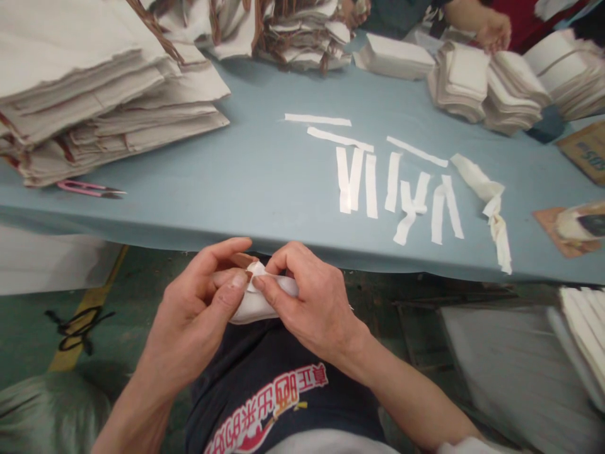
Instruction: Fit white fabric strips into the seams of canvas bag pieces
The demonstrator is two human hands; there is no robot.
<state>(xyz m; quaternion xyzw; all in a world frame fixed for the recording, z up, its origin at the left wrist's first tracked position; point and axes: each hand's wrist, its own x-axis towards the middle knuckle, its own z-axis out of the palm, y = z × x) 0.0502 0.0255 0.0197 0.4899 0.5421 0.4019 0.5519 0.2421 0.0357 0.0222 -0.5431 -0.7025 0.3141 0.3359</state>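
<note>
Just off the table's front edge, in front of my dark apron, I hold a small folded piece of white cloth. My left hand grips its left side, thumb and fingers pinched near a raised tip. On the other side my right hand pinches the same cloth, its thumb lying along the top. The fingertips almost meet; what lies under them is hidden. Beyond my hands, several white fabric strips lie spread on the blue-covered table. A twisted cream strip lies to their right.
Large stacks of pale cloth fill the table's left, with pink-handled thread snips beside them. Bundles of folded cloth stand at the back right, near another person's hand. A roll of tape sits at the right edge.
</note>
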